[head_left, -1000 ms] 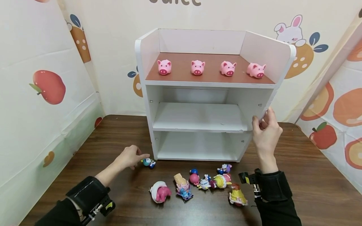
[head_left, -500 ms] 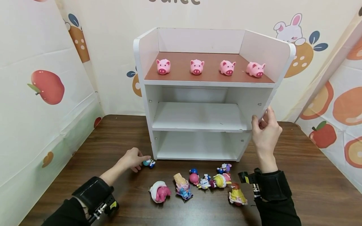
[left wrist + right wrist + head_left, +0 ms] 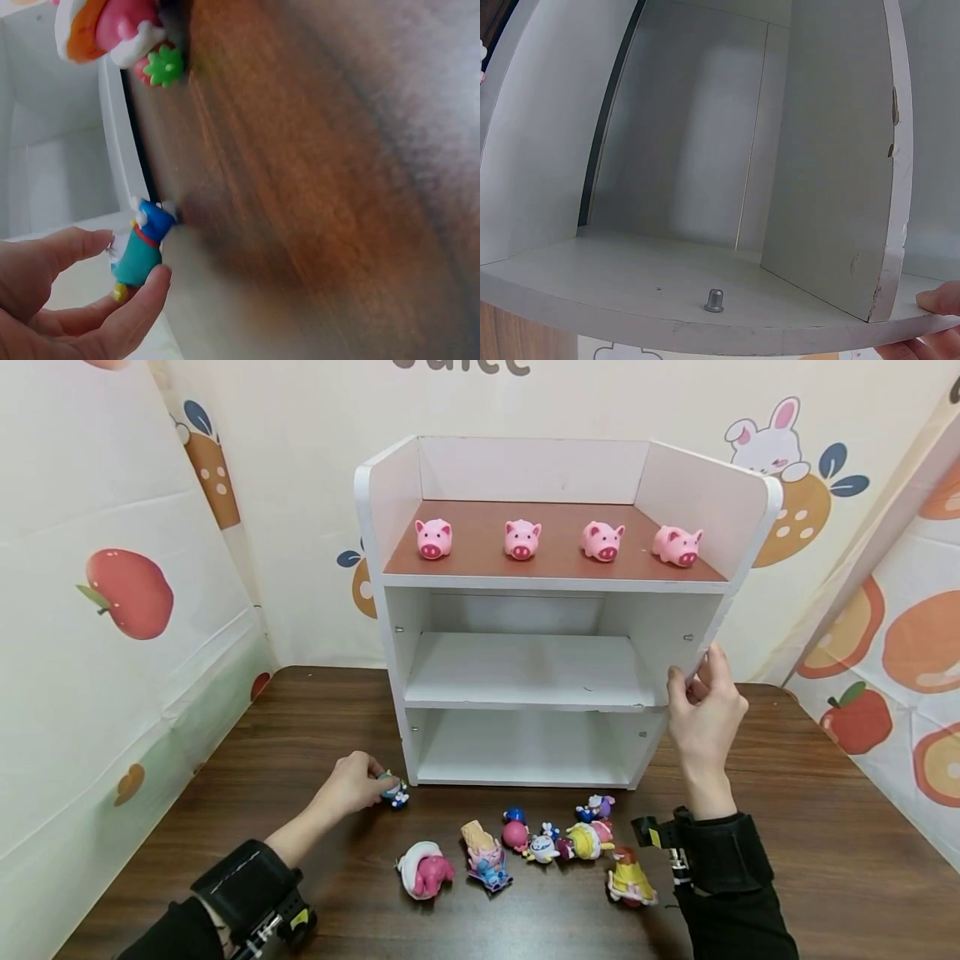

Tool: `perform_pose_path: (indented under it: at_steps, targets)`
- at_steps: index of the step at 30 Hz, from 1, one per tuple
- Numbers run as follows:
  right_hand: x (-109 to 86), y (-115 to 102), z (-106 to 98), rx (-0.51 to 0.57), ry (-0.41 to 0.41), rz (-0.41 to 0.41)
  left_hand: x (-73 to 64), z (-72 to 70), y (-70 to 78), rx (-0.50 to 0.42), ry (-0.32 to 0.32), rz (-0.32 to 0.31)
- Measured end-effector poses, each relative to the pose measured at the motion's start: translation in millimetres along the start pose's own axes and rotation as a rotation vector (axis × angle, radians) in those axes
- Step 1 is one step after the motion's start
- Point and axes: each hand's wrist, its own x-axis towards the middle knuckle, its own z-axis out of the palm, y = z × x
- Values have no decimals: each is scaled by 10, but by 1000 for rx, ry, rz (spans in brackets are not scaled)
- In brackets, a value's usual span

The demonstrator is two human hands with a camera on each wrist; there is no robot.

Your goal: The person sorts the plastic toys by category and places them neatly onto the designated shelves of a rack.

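Observation:
My left hand [image 3: 352,789] pinches a small toy figurine [image 3: 397,795] at the front left corner of the white shelf unit [image 3: 517,704]. In the left wrist view the figurine [image 3: 142,251] has a teal body, a blue head and a red neck band, with fingertips on both sides of it. At the unit's right side, my right hand [image 3: 707,714] grips the edge of the side panel, thumb on the inner face. Its fingers [image 3: 934,300] show at the corner of the right wrist view.
Several pink toy pigs, such as one pig [image 3: 522,540], stand in a row on the brown top shelf. On the wooden table [image 3: 337,902] lie a pink-and-white figurine [image 3: 426,869], an ice-cream-cone figurine [image 3: 486,857], a yellow-dressed figurine [image 3: 630,880] and a cluster of small figurines.
My left hand has moved slightly right and closed its fingertips on the teal figurine, which now tilts differently. The right hand has stayed on the side panel.

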Motion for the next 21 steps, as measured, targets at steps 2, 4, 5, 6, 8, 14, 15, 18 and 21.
perform_pose_path:
  at_steps: [2,4,5,6,8,14,15,18,21]
  targets:
    - [-1,0,1,-2,-2,2,-29,5,7,30,41,48]
    - [-2,1,1,-3,-1,1,-55,13,21,62,78,94]
    - [-2,2,1,-3,-1,1,-65,19,28,79,92,112]
    - [-2,2,2,-3,0,0,-77,27,34,96,105,128]
    - [-1,4,2,-2,1,-2,-99,44,46,111,116,151]
    - [-4,6,3,-2,4,0,-182,85,88,135,143,207]
    - [-5,7,3,-2,3,0,-201,87,103,133,149,221]
    - [-7,6,4,1,4,-2,-269,79,169,120,168,263]
    - [-9,7,6,1,6,-4,-349,63,253,99,189,314]
